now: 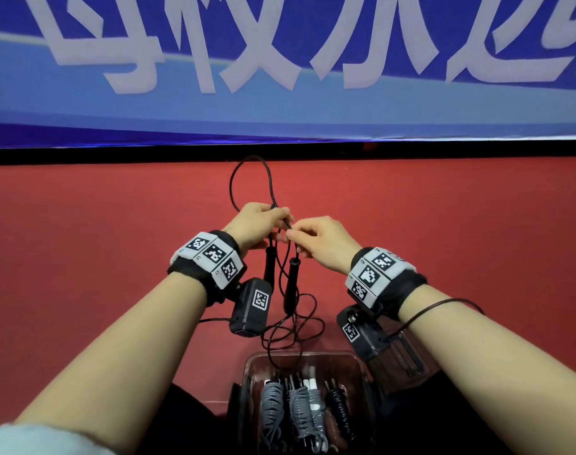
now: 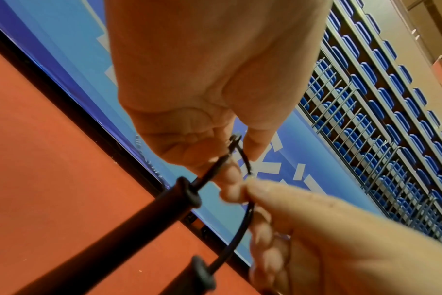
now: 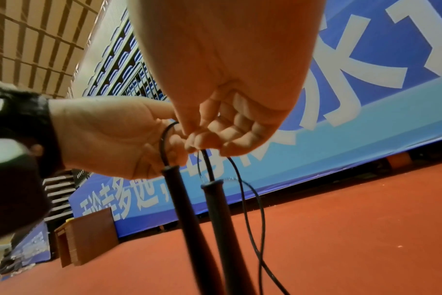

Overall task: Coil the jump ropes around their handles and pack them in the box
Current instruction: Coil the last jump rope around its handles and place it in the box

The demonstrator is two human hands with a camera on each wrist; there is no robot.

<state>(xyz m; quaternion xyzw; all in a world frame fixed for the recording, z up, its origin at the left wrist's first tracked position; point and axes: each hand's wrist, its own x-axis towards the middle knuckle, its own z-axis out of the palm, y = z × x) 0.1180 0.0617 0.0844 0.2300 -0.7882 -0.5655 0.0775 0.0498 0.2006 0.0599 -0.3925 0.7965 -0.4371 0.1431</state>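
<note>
Left hand (image 1: 258, 224): hovering above and beyond the box (image 1: 304, 362), fingers curled and pinching the black cord of the jump rope (image 1: 281, 274) just above its two handles. A loop of that cord is rising past the knuckles toward the blue banner (image 1: 280, 103).

Jump rope: hanging between the two hands, directly beyond the box. Left handle (image 1: 269, 264) and right handle (image 1: 292, 284) are dangling side by side, both pointing down toward the box; slack cord is trailing in loose curls under them and running over the box's far rim.

Right hand (image 1: 322, 241): sitting just right of the left hand, fingertips nearly meeting it, thumb and forefinger pinching the cord close above the right handle while the remaining fingers are curling inward.

Box: clear plastic, standing on the red floor (image 1: 116, 257) nearest the person, below both wrists. Coiled ropes (image 1: 299, 412) are already lying inside it, grey ones to the left and a black one to the right.

Thin dark band (image 1: 444, 307): circling the right forearm, to the right of the box.
</note>
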